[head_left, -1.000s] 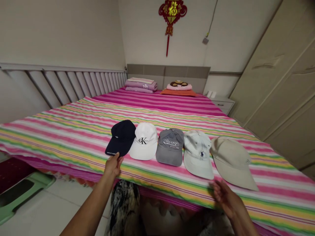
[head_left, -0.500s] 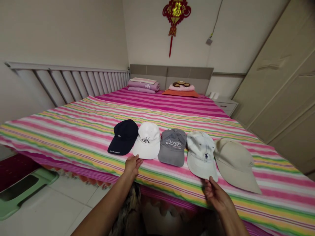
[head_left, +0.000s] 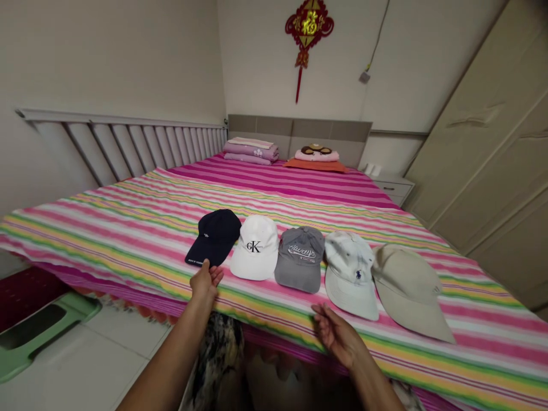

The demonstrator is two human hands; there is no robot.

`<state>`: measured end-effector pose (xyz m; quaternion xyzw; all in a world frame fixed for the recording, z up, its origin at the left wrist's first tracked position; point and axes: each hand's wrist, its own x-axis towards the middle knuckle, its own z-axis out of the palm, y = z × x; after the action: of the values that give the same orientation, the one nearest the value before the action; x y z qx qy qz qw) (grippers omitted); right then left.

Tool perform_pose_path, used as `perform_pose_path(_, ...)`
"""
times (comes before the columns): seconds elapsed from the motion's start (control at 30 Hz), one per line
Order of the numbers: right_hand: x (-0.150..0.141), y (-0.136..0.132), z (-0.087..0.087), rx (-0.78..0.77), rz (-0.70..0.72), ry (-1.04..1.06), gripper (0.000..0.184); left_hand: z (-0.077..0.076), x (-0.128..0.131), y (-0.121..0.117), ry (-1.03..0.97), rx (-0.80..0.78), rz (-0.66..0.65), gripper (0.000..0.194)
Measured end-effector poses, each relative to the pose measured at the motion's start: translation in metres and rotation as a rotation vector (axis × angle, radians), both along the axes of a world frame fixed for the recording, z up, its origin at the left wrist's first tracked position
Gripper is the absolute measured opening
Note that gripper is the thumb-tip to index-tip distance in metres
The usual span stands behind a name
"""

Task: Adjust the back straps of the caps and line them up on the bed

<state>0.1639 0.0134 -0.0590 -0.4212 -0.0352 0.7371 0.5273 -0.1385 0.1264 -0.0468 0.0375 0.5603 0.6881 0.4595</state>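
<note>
Several caps lie in a row on the striped bedspread (head_left: 128, 240): a navy cap (head_left: 215, 235), a white cap with a black CK logo (head_left: 254, 246), a grey cap with "Always" lettering (head_left: 300, 257), a pale washed cap with a small navy logo (head_left: 350, 277) and a beige cap (head_left: 406, 291). My left hand (head_left: 206, 283) is open, its fingertips at the navy brim; I cannot tell if they touch. My right hand (head_left: 336, 334) lies open on the bedspread, apart from the caps, nearest the pale cap's brim.
Folded pink bedding (head_left: 250, 150) and a pink pillow (head_left: 317, 154) lie by the headboard (head_left: 299, 131). A slatted white panel (head_left: 128, 148) runs along the left side, a wardrobe (head_left: 483, 154) stands right, and a green stool (head_left: 38, 337) sits on the tiled floor.
Both hands have moved left. My left hand has gone from the white cap's brim to the navy cap's brim, and my right hand has drawn away from the pale cap's brim. The caps have not moved.
</note>
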Motion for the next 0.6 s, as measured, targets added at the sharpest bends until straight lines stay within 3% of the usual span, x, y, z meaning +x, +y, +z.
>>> perform_pose_path(0.27,-0.029,0.05,0.002,-0.034,-0.128,0.042,0.024,-0.005,-0.004,0.005,0.07,0.022,-0.089,0.016)
perform_pose_path(0.6,-0.022,0.037,-0.007,0.001,-0.181,-0.071,0.023,-0.02,-0.001,-0.008,0.142,0.05,-0.234,0.018)
